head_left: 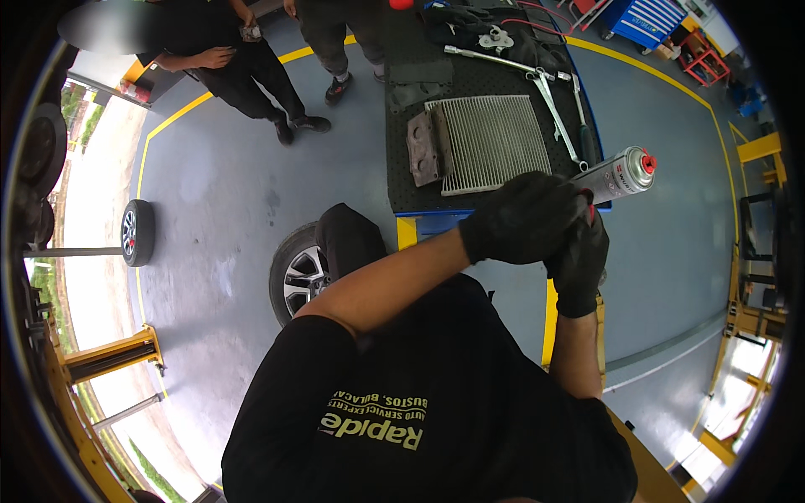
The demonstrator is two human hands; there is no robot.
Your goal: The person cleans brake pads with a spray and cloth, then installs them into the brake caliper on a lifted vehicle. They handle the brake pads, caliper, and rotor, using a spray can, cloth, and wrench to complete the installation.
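Note:
Both my hands wear black gloves and meet just off the near right corner of the workbench [402, 180]. My left hand [520, 220] is closed, its fingers against my right hand [581, 260], which is closed too. A small red piece [589, 201] shows between them; its kind is mostly hidden. Right beside the fingers, a silver spray can [616, 178] with a red top appears to stand on the bench corner. A pleated air filter [495, 142] lies left of the can, with worn brake pads [425, 149] by its left edge.
Wrenches [558, 117] and a long-handled ratchet [486, 57] lie across the bench's right and far side. A wheel [302, 272] is beside my left leg, another wheel [137, 233] farther left. Two people [251, 75] stand at far left. A blue tool cabinet [646, 23] is far right.

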